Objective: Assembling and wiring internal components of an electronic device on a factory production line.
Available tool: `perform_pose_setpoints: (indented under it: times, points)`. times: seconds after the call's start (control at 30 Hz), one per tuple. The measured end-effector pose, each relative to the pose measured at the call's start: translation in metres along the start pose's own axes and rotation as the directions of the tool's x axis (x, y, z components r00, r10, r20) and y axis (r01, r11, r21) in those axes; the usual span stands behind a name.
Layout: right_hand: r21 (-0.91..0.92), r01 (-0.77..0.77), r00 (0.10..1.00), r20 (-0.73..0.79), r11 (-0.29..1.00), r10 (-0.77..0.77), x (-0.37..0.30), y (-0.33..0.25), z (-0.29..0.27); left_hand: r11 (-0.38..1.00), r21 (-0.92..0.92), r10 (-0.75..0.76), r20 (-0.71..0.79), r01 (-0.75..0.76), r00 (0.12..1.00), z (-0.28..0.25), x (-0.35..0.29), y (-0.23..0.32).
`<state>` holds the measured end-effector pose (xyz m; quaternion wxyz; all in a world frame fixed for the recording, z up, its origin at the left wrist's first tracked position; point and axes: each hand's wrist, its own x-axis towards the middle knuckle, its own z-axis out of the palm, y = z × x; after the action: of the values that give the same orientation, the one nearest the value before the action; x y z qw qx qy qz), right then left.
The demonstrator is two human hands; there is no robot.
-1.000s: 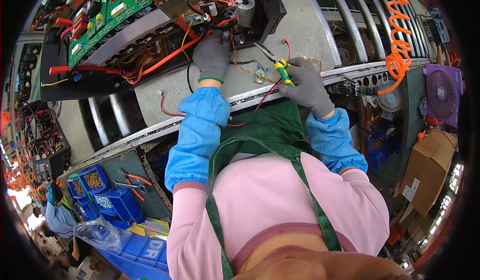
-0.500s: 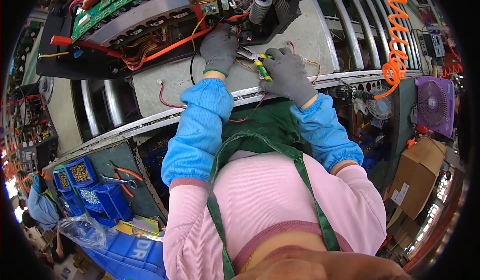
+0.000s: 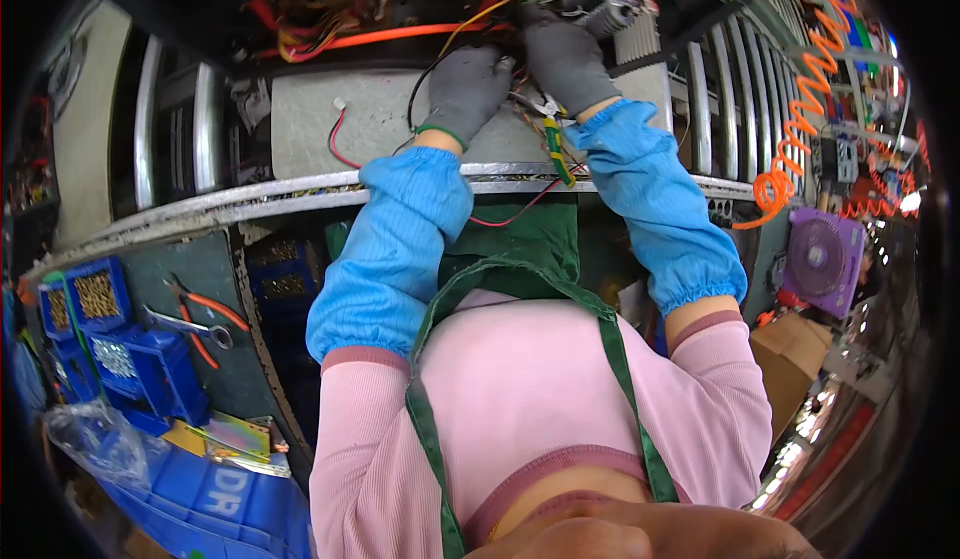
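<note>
My left hand (image 3: 465,91), in a grey glove, is closed just in front of the black chassis (image 3: 190,9). What its curled fingers hold, if anything, is hidden; thin wires run beside it. My right hand (image 3: 568,62), gloved too, reaches into the chassis near the ribbed metal cylinders (image 3: 605,16), its fingertips out of sight among the wires. Below that hand, pliers with green and yellow handles (image 3: 558,151) rest across the edge of the metal plate (image 3: 300,124). A red lead with a white connector (image 3: 339,105) lies on the plate left of my left hand.
Metal rollers (image 3: 207,129) flank the plate, and a rail (image 3: 250,195) runs along the front. At lower left are blue bins of screws (image 3: 97,297), orange-handled pliers (image 3: 212,311) and a wrench (image 3: 190,327). A coiled orange hose (image 3: 775,189) and a purple fan (image 3: 825,254) are at right.
My right hand has let go of the green and yellow pliers and moved up into the chassis. The pliers now lie at the plate's edge. The whole view has shifted.
</note>
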<state>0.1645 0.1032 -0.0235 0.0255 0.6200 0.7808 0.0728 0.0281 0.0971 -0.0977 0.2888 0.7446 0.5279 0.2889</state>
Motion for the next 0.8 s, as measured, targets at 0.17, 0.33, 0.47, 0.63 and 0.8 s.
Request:
perform_pose_setpoints:
  times: [0.17,0.33,0.47,0.63,0.8]
  points:
    - [-0.071,0.073,0.996,0.052,0.995,-0.069,0.003,0.004,-0.001,0.998,-0.057,-0.005,0.083,0.01,0.997,-0.001,0.003,-0.005]
    - [-0.083,0.057,0.995,0.087,0.995,-0.05,0.024,0.003,0.007,0.989,-0.133,-0.038,0.176,0.062,0.984,-0.011,0.0,-0.004]
    - [-0.137,0.08,0.977,0.207,0.987,-0.051,0.031,0.003,0.001,0.974,-0.212,-0.038,0.181,0.077,0.983,-0.012,-0.001,-0.005]
    - [-0.2,-0.005,0.953,0.297,0.98,0.065,0.034,-0.009,-0.009,0.962,-0.259,-0.038,0.166,0.081,0.985,-0.005,0.001,-0.01]
    - [-0.203,0.037,0.946,0.322,0.978,0.031,0.033,-0.014,-0.015,0.956,-0.279,-0.042,0.183,0.093,0.982,-0.008,0.0,-0.013]
